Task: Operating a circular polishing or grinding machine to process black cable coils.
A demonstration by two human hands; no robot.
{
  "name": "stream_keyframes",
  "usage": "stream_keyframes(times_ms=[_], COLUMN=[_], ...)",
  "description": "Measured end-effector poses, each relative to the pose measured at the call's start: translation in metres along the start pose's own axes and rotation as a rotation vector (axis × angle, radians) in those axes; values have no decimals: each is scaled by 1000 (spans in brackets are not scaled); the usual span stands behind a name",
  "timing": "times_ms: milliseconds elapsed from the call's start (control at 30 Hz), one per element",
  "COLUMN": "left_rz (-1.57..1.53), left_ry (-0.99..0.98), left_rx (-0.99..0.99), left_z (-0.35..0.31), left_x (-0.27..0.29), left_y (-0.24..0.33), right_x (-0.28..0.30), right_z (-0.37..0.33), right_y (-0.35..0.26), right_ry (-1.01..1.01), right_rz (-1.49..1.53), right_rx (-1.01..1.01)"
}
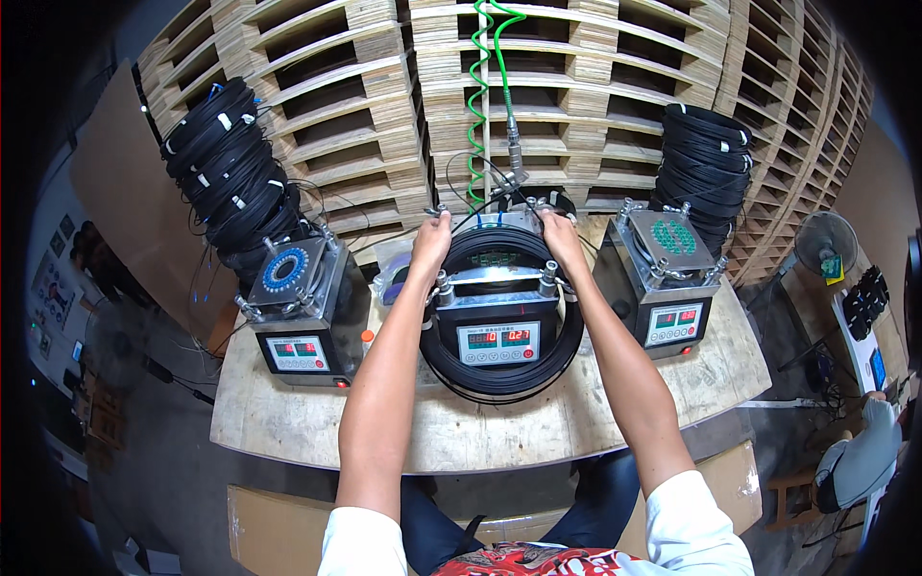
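At the middle of the bench stands a black machine with a lit display panel [498, 344]. A thick coil of black cable [499, 386] hangs around it. Both my arms reach over the coil to the machine's far corners. My left hand [432, 244] is closed at the far left metal corner knob [439, 210]. At the far right knob, my right hand [561, 236] is closed in the same way. The fingertips of both hands are partly hidden. Green pieces [495, 259] show on the machine's top, behind the near metal bar [497, 275].
Similar machines stand left [298, 351] and right [674, 324], with blue parts [285, 272] and green parts [674, 237] on their tops. Stacks of black cable coils rise behind them, left [228, 173] and right [704, 163]. A green spiral hose [476, 96] hangs before wooden pallets [567, 72]. Another person [864, 451] sits far right.
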State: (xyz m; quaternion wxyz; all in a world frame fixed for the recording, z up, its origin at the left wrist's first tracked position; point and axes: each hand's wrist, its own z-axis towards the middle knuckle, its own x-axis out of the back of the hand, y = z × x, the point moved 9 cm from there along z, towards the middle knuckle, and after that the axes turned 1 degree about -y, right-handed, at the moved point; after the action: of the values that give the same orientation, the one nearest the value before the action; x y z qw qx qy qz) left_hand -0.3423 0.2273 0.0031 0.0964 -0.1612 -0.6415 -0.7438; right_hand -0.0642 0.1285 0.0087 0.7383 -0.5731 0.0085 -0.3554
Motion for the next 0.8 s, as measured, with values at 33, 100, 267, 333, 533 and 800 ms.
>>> stream_keyframes(times_ms=[33, 100, 267, 333, 533, 800], left_rz=[-5, 6, 57, 87, 64, -16], left_ry=[-33, -33, -6, -18, 44, -45], left_rx=[20, 41, 92, 110, 19, 41], left_z=[-2, 1, 3, 5, 6, -1], left_x=[-3, 2, 0, -5, 6, -1], left_y=[-1, -6, -9, -6, -11, -1], right_x=[0, -4, -7, 0, -9, 4], right_z=[-2, -3, 8, 12, -1, 0], right_y=[1, -2, 10, 15, 0, 6], right_ry=[-4, -13, -31, 1, -16, 93], right_rz=[-32, -57, 30, 45, 179, -1], right_rx=[-15, -25, 49, 112, 18, 35])
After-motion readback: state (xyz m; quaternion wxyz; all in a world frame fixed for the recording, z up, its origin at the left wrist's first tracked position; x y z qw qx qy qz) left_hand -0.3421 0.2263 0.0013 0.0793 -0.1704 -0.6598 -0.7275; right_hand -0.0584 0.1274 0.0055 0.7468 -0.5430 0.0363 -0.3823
